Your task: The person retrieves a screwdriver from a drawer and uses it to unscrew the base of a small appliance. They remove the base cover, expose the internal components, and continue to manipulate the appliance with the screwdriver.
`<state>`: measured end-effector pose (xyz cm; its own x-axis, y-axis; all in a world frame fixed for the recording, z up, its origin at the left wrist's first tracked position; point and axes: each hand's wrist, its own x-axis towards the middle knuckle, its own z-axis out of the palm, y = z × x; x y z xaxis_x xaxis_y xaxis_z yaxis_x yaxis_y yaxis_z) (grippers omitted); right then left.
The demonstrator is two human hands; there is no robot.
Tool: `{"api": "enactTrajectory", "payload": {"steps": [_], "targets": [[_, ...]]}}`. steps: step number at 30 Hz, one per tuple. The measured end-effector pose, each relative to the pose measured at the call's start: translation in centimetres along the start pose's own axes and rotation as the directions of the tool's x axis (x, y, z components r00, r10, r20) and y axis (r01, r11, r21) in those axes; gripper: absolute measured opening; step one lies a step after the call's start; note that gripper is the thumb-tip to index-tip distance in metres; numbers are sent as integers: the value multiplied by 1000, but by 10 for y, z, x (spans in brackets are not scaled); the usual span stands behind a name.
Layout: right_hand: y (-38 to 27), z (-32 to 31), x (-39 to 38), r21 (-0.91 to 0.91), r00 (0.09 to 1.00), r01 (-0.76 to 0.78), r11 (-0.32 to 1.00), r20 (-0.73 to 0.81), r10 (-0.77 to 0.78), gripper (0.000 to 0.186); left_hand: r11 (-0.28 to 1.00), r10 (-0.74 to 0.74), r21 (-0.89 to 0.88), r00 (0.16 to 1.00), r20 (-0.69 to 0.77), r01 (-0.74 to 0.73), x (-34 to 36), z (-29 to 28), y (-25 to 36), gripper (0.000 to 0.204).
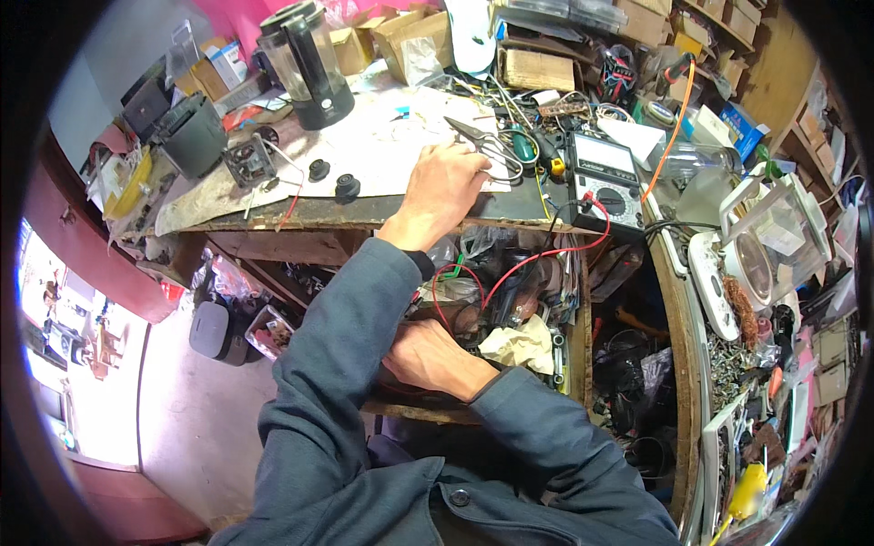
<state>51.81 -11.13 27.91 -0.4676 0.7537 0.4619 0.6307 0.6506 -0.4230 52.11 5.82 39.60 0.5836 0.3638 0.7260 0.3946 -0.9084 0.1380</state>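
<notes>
My left hand [440,187] reaches onto the paper-covered bench, its bent fingertips beside or on the scissors [472,132]; what they hold, if anything, is hidden. My right hand [435,359] is low in a cluttered drawer below the bench edge, its fingers hidden behind my left sleeve. An analog multimeter [608,191] lies to the right, with a red lead [533,255] looping down toward my right hand. Two black round parts [346,187] and a small metal-framed component [248,164] with wires sit left of my left hand. Crumpled pale paper [510,344] lies right of my right hand.
A clear jug-like appliance [309,77], a dark container [189,136] and cardboard boxes [401,45] crowd the bench's back and left. A side ledge [692,409] on the right holds screws and parts. A dark bag or case [216,329] stands on the floor at left.
</notes>
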Motion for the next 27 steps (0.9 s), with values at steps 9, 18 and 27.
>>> {"api": "enactTrajectory", "payload": {"steps": [9,18,27], "targets": [[3,-1,-6,-81,999,-31,996,22,33,22,988,-38,-153,983,-182,10,-57,-46,38,9],[19,25,-36,-53,998,-16,998,60,19,51,943,-148,-301,989,12,145,-136,-48,73,16],[21,25,-32,9,998,-62,998,30,62,52,936,-241,-199,942,235,289,-151,-49,67,19]]}}
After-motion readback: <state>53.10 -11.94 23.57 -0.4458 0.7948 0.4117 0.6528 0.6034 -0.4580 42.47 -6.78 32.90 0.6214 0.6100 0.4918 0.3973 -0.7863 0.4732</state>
